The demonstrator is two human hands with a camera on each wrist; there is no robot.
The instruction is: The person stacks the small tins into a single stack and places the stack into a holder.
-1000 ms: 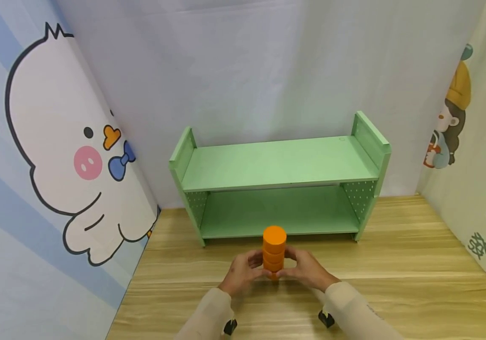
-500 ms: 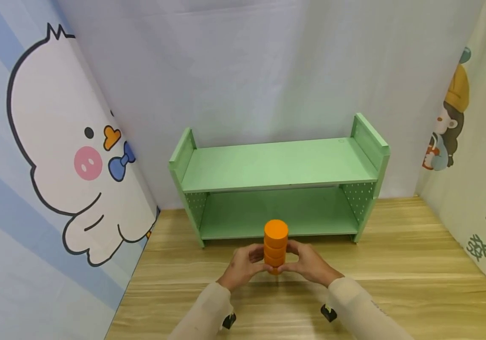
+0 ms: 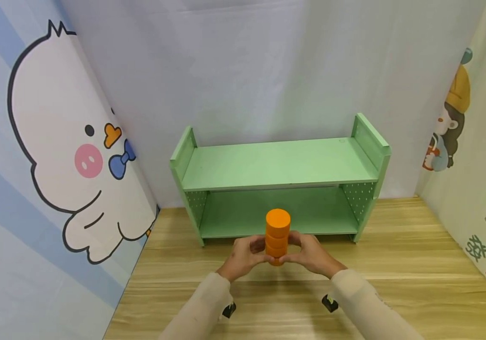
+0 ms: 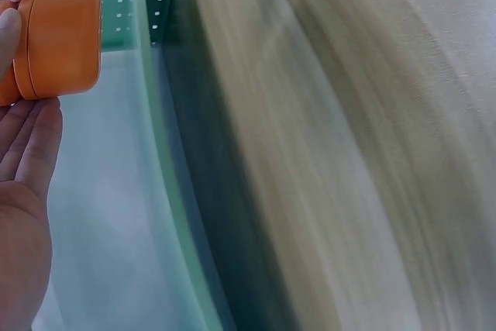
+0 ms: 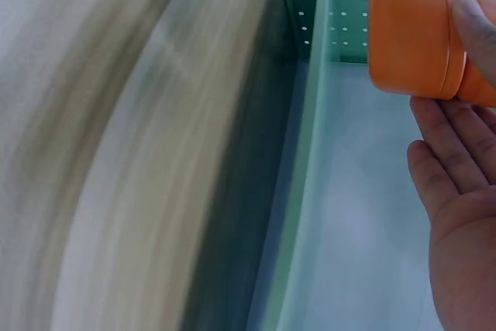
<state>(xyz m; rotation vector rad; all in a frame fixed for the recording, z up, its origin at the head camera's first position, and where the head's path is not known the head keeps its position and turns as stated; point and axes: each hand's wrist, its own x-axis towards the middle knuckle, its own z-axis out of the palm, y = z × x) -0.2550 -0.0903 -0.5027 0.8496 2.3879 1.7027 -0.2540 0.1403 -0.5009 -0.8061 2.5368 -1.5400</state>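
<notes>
A tall stack of several round orange containers stands upright between my two hands, just in front of the green shelf. My left hand grips its left side, thumb toward me and fingers around the far side. On the right side my right hand grips it in the same way, and the thumbs nearly meet low on the stack. One rounded orange container shows at the left wrist view's edge, beyond the fingertips. The right wrist view shows an orange container too. Whether the stack touches the table cannot be told.
Behind the hands stands a light green two-tier shelf with perforated side panels. It sits on a wood-grain table against a pale cloth backdrop. Printed cloth walls close in the left and right sides.
Both hands have moved forward and slightly right with the orange stack, closer to the shelf. In the head view the stack's top now overlaps the lower shelf board more.
</notes>
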